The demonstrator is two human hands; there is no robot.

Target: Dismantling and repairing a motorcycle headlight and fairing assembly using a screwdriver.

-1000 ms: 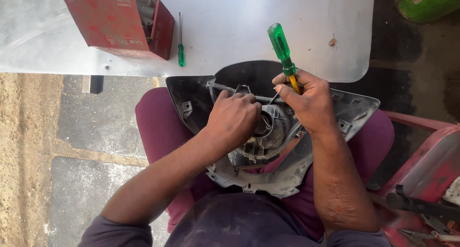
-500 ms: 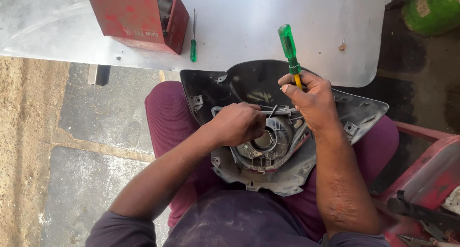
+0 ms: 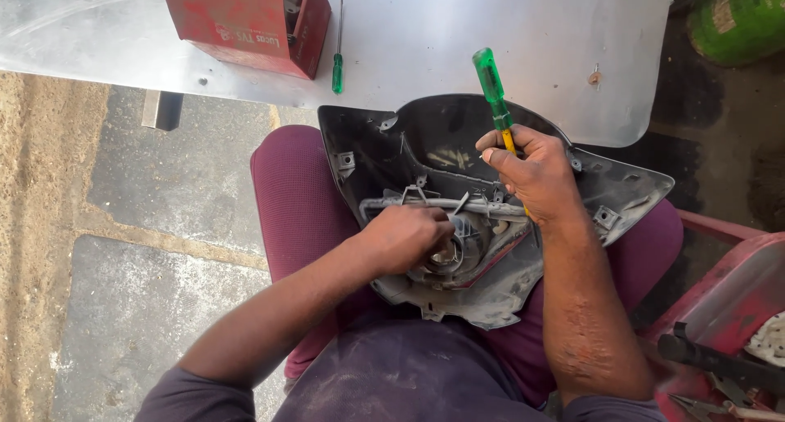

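A dark grey plastic housing (image 3: pixel 425 144), seen from its inner side, lies across my lap on maroon trousers (image 3: pixel 298 201). My left hand (image 3: pixel 406 235) is closed on the round socket part at the housing's centre (image 3: pixel 458 254). My right hand (image 3: pixel 536 172) grips a screwdriver with a green handle (image 3: pixel 489 83), its handle pointing up and away, the yellow shaft running down behind my fingers into the housing. The tip is hidden.
A pale metal table (image 3: pixel 458 38) stands in front of me with a red box (image 3: pixel 245 21) and a small green screwdriver (image 3: pixel 337 54) on it. A red tray with tools (image 3: pixel 736 332) sits at the right. A green container (image 3: pixel 740 17) is at the top right.
My left hand has slid lower on the housing toward the central socket. The right hand keeps the screwdriver in much the same place. The view shifted slightly.
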